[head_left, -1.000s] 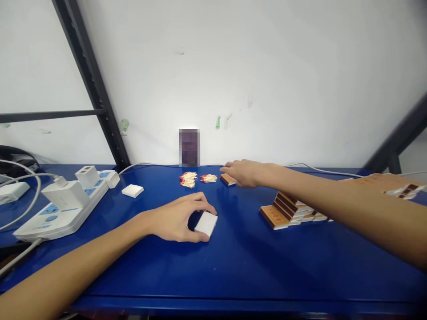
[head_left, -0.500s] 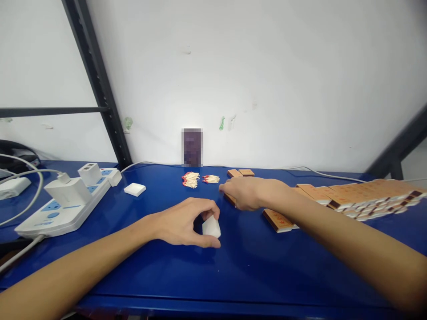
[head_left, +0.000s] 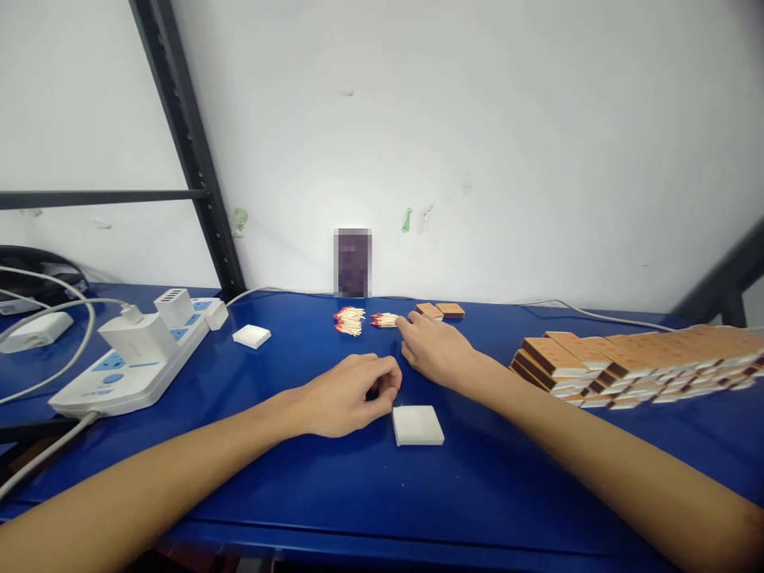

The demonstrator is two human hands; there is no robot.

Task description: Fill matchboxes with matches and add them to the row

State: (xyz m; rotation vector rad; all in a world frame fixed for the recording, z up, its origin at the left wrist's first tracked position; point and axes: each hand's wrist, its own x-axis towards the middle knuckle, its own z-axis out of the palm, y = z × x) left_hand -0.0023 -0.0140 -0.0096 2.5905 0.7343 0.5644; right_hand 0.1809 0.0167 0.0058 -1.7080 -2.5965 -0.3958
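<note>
A shallow white matchbox tray lies on the blue tabletop in front of me. My left hand rests just to its left, thumb and forefinger curled into a near-closed ring with nothing visible between them. Farther back, my right hand reaches down with bent fingers, its fingertips closed at the right ends of a small row of red-tipped matches. A larger pile of matches lies to the left of that. Just behind the right hand are two orange-brown matchbox sleeves.
Stacked matchboxes fill the right side. A white power strip with chargers and cables stands at left, near another small white tray. A pixelated dark rectangle stands by the wall. Dark metal posts frame the shelf.
My left hand has let go of the white tray, which now lies flat to its right. My right hand has moved from near the matchbox sleeves to the small row of matches. The view has shifted slightly.
</note>
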